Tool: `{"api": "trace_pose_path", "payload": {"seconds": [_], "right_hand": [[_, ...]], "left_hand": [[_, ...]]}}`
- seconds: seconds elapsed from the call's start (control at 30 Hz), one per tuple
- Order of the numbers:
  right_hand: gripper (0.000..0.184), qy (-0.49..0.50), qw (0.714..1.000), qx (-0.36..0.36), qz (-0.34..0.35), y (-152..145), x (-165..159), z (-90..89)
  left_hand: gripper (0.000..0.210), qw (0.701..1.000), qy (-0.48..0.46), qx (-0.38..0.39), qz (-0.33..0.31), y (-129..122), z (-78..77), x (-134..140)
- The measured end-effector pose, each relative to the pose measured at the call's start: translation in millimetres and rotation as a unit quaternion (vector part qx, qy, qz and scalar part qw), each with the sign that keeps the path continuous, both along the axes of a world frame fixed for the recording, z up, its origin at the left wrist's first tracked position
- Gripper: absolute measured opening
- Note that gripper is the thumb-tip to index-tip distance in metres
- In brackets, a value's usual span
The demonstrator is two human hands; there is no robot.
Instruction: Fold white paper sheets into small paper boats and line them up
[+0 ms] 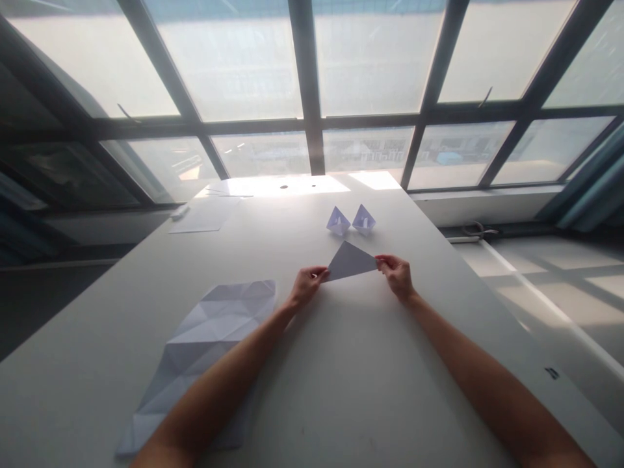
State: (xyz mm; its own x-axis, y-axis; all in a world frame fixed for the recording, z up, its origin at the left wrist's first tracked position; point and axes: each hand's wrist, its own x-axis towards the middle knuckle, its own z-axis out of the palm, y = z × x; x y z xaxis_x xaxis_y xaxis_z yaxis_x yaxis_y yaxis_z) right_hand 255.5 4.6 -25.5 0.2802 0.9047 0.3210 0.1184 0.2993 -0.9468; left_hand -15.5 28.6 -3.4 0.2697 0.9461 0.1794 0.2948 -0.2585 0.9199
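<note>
Between my two hands is a folded sheet of paper, roughly triangular with its peak pointing away from me. My left hand pinches its left corner. The right corner is held between the thumb and fingers of my right hand. Just beyond it stand two folded paper boats, a left boat and a right boat, side by side. Under and beside my left forearm lies a large creased sheet of paper, partly hidden by that arm.
A white table runs toward the windows. Flat paper lies at the far left, with a small white object at its edge. A small dark mark is near the right edge. Sunlight glares on the far end.
</note>
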Motion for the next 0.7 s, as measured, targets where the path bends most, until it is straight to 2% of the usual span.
{"api": "trace_pose_path", "payload": {"seconds": [0.17, 0.27, 0.43, 0.53, 0.63, 0.7], "right_hand": [[0.031, -0.043, 0.999, -0.01, -0.021, -0.4, 1.9, 0.3], [0.024, -0.093, 0.994, -0.021, -0.048, 0.4, 4.7, -1.4], [0.014, -0.224, 0.972, -0.04, -0.052, 0.4, 8.6, -5.7], [0.013, -0.319, 0.944, -0.036, -0.069, -0.2, 9.0, -7.9], [0.011, -0.39, 0.917, -0.017, -0.085, -0.6, 9.3, -9.1], [0.009, -0.425, 0.901, -0.009, -0.088, -0.7, 10.3, -9.7]], "left_hand": [[0.057, 0.999, 0.041, 0.03, -0.013, -2.6, -4.0, -0.4], [0.059, 0.991, 0.101, 0.068, -0.056, -3.7, -7.5, 0.5], [0.05, 0.939, 0.247, 0.167, -0.172, -8.5, -4.0, 3.4], [0.041, 0.908, 0.3, 0.227, -0.186, -15.6, 4.6, 5.8], [0.056, 0.887, 0.324, 0.275, -0.183, -21.0, 10.2, 8.7], [0.067, 0.87, 0.334, 0.288, -0.222, -21.3, 9.6, 10.4]]}}
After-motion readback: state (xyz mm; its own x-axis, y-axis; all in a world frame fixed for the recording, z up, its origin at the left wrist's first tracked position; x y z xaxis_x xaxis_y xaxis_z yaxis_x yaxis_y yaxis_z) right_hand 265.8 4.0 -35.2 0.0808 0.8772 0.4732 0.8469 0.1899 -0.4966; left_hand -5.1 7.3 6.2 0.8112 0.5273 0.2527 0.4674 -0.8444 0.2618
